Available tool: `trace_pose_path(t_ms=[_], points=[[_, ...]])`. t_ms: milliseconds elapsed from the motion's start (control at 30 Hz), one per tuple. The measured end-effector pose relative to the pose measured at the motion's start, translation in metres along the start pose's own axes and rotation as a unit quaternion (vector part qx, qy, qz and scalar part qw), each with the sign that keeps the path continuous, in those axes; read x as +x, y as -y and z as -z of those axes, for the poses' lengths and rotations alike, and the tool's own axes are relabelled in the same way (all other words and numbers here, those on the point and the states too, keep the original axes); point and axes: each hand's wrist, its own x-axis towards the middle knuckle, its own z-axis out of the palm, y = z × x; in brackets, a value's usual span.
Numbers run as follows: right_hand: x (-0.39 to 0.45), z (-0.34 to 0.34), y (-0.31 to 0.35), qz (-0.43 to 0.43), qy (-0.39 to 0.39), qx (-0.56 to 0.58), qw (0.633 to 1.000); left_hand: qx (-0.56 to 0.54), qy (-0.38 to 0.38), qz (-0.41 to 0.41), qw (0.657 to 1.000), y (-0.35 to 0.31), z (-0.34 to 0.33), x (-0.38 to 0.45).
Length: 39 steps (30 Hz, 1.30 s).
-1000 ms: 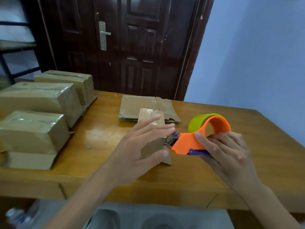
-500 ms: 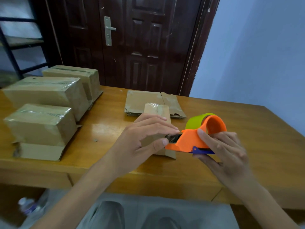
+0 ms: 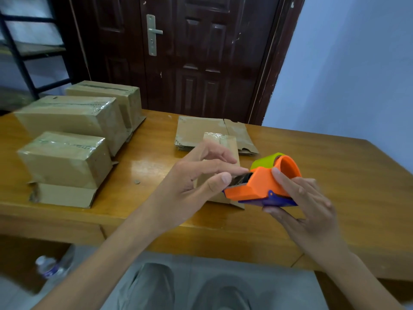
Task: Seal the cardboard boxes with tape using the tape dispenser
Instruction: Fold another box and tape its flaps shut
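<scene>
Altogether four boxes: three taped boxes [image 3: 67, 139] by the counter's [image 3: 335, 175] left edge and one small box [image 3: 220, 144] behind the left hand [image 3: 190, 186], whose grip pinches tape at the dispenser [image 3: 261, 184] clasped by the right hand [image 3: 310, 211].

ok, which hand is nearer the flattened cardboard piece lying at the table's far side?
Left. The left hand hovers just in front of the flattened cardboard piece, fingers at the orange tape dispenser mouth. The right hand grips the dispenser, further right and closer to the person.

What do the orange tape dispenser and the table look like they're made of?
The tape dispenser looks like moulded plastic: smooth, matte orange shell with a purple base piece. The table seems to be varnished wood: honey-brown and glossy, mirroring window light, though it could be veneer.
</scene>
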Motion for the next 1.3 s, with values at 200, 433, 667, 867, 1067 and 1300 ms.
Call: trace_pose_path(t_ms=[200,433,667,867,1067,1300], points=[[-0.001,-0.005,0.008,-0.043,0.019,0.034,0.998,-0.01,0.029,0.001,1.0,-0.001,0.0,-0.003],[0.001,-0.008,0.014,-0.052,0.031,0.048,0.997,-0.081,-0.041,0.066,0.994,-0.001,0.003,-0.008],[0.011,0.007,0.018,-0.073,0.101,0.058,0.991,-0.132,-0.097,0.193,0.968,-0.008,0.001,0.001],[0.035,0.038,0.02,-0.144,0.209,0.119,0.96,-0.068,-0.158,0.225,0.959,-0.011,-0.004,0.01],[0.055,0.055,0.008,-0.166,0.235,0.165,0.943,-0.135,-0.131,0.341,0.921,-0.015,-0.001,0.017],[0.066,0.055,0.006,-0.23,0.243,0.181,0.925,-0.152,-0.146,0.368,0.906,-0.019,0.01,0.015]])
